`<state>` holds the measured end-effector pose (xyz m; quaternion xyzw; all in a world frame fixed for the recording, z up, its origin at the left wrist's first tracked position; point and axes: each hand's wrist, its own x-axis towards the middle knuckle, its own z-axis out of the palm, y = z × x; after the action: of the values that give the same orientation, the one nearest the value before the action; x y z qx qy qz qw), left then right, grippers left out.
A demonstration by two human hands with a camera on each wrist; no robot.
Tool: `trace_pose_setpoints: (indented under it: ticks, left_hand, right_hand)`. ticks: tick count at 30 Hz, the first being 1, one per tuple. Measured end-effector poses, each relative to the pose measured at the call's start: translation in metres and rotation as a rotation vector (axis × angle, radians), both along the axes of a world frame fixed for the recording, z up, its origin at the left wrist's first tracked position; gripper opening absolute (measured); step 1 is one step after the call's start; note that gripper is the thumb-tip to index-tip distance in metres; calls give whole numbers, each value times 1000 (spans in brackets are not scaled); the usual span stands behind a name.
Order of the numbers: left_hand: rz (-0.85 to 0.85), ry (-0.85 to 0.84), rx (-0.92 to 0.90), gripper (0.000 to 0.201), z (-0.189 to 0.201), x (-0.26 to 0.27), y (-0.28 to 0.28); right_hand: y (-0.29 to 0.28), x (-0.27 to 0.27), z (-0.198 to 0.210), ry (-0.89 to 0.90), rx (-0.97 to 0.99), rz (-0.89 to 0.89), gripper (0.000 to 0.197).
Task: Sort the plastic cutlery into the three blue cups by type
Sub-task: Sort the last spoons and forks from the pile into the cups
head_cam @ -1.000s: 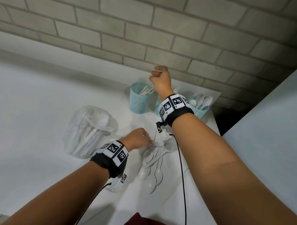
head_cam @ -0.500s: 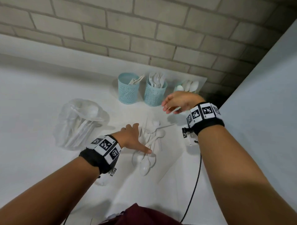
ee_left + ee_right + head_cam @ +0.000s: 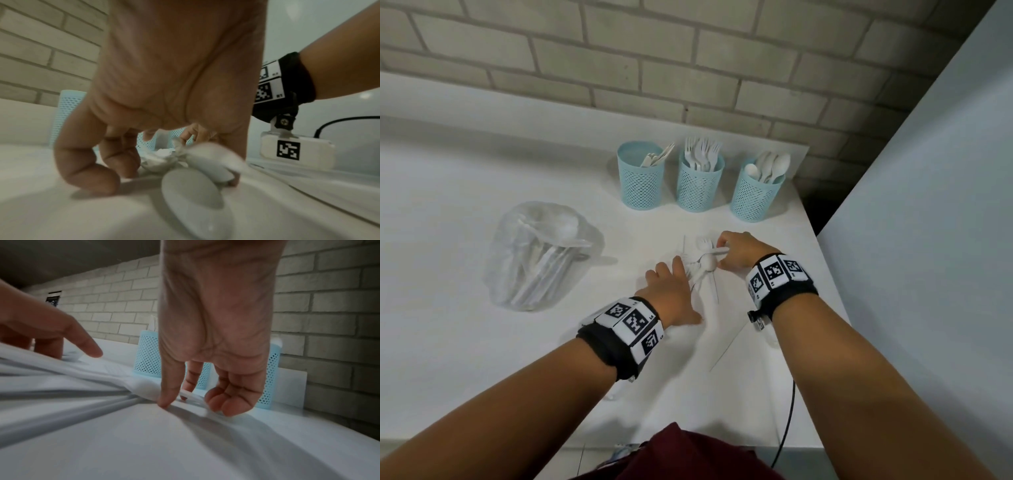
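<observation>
Three blue mesh cups stand in a row at the back: the left cup (image 3: 640, 181) holds knives, the middle cup (image 3: 700, 185) forks, the right cup (image 3: 755, 195) spoons. A pile of white cutlery (image 3: 703, 274) lies on the white table in front of them. My left hand (image 3: 674, 270) rests on the pile's left side with fingers spread, fingertips (image 3: 92, 181) on the table. My right hand (image 3: 722, 251) is at the pile's right side. Its thumb and forefinger (image 3: 166, 400) pinch the handle of a white spoon (image 3: 709, 263); the other fingers are curled.
A clear plastic bag (image 3: 541, 260) with more white cutlery lies to the left of the pile. The table's right edge (image 3: 828, 284) runs close by my right wrist, beside a pale wall panel. A brick wall stands behind the cups. A black cable (image 3: 789, 411) hangs from my right wrist.
My right hand came down from the cups, open and empty, to the pile and pinched a spoon handle. My left hand stayed on the pile, spreading its fingers.
</observation>
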<state>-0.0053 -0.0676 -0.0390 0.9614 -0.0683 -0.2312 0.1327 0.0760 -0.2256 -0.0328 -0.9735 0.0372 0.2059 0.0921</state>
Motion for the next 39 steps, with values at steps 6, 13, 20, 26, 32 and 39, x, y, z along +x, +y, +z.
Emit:
trace_pose_setpoints:
  ticks: [6,13,20,26,32,39]
  left_hand:
    - [177,4,-175,67,-3,16,1]
    - [187,4,-261,30,-1,29,10]
    - [425,225,-745,20,-2,40,19]
    - [533,318,-1119,9,11,46,29]
    - [547,273,-1204,5,17,52,33]
    - [600,257,-1269,10,14,54,35]
  right_hand:
    - [3,0,1,-2,-117,90,37]
    - [14,-5,4,94,272,-26,24]
    - [19,-9,15,295,830,-319,15]
    - [21,-2,26,228,1007,-382,21]
    - [22,5,31,185,1138,-445,32]
    - [24,16,34,-97,1067,-510,36]
